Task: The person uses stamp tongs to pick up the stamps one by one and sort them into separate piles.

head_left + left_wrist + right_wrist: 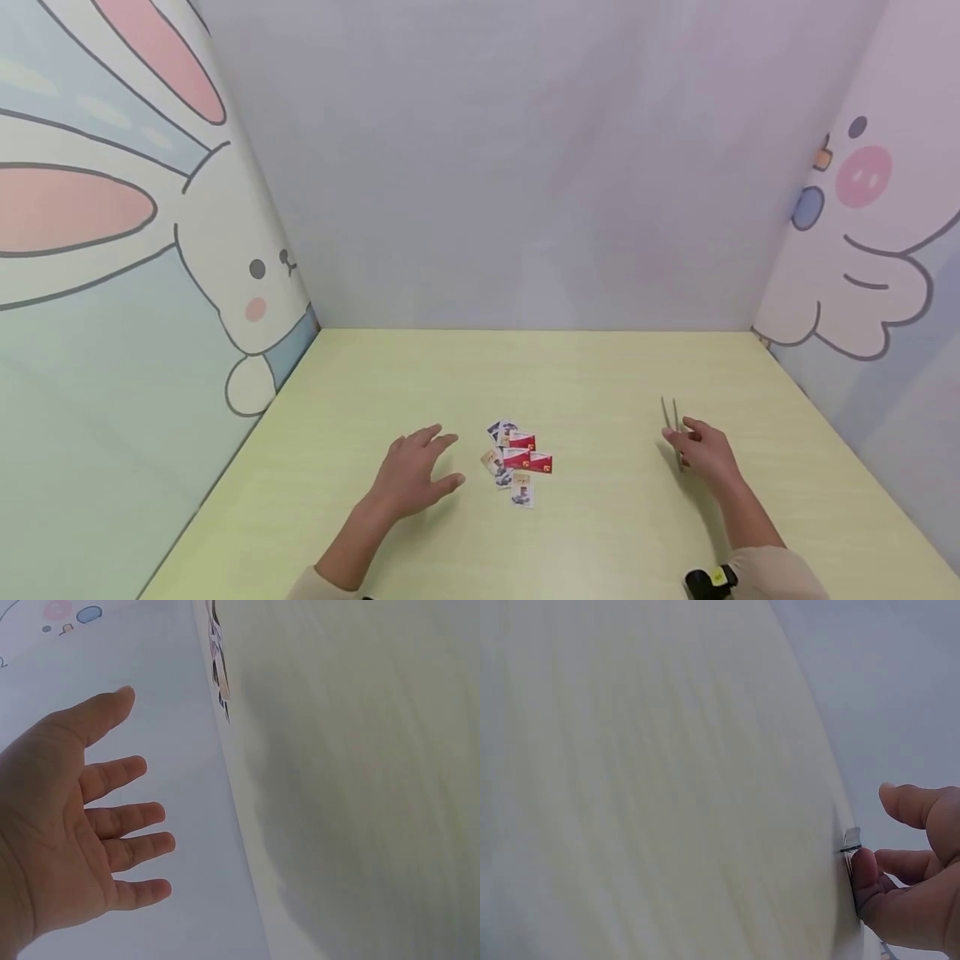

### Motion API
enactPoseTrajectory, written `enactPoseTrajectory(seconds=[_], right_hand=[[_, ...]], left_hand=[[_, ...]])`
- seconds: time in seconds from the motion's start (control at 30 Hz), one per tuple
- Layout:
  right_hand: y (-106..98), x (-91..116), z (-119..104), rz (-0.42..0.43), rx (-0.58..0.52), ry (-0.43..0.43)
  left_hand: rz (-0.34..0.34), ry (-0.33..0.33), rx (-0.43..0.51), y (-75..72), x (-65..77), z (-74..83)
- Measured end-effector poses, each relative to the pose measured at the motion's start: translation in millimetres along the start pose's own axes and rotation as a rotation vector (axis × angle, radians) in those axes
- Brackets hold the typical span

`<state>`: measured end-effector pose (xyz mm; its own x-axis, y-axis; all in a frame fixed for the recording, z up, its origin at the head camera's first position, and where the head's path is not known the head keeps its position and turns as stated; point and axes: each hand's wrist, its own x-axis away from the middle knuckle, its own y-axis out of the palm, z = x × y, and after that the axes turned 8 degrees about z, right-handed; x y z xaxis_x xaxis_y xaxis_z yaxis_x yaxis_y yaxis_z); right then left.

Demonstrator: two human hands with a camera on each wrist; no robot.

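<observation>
Small stamp-like paper pieces [517, 459], some red and some with printed pictures, lie overlapping in a loose cluster mid-table in the head view. To their left hovers my left hand [408, 473], fingers spread and holding nothing. The left wrist view shows that palm [60, 862] with separated fingers, and the paper pieces [218, 664] edge-on beyond. Off to the right of the cluster, my right hand [705, 452] pinches metal tweezers [676, 410], whose two prongs point away from me and stand apart. The right wrist view catches one end of the tweezers [851, 840] by the fingertips.
A pale yellow table [600, 375] spreads under both hands. Behind it rises a plain grey wall panel [525, 167]. Side panels carry a cartoon rabbit [217, 250] on the left and a cartoon animal [892, 200] on the right.
</observation>
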<state>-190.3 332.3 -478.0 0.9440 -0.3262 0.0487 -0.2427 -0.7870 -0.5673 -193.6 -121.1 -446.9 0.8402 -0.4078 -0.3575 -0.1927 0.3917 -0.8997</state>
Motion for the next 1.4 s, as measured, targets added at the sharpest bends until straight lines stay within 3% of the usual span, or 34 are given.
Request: enactPoseTrajectory(seconds=[0.43,0.73,0.87,1.03,1.4], right_hand=[[6.9,-3.6,3.2,0.074,0.052,0.023],[5.9,-1.8,-2.3,0.088,0.061,0.044],[6.5,-2.3,-2.8,0.094,0.065,0.048],[6.7,-2.6,-3.1,0.094,0.064,0.044],[7.2,-4.6,-4.1,0.101,0.075,0.05]], left_hand=[[-0.078,0.079,0.069,7.8,-10.3,11.4],[-0.191,0.114,0.114,10.9,-16.8,17.0],[-0.24,0.098,0.128,13.6,-20.4,20.0],[-0.288,0.09,0.134,15.2,-24.6,27.9],[-0.335,0.152,0.089,26.2,-28.3,33.4]])
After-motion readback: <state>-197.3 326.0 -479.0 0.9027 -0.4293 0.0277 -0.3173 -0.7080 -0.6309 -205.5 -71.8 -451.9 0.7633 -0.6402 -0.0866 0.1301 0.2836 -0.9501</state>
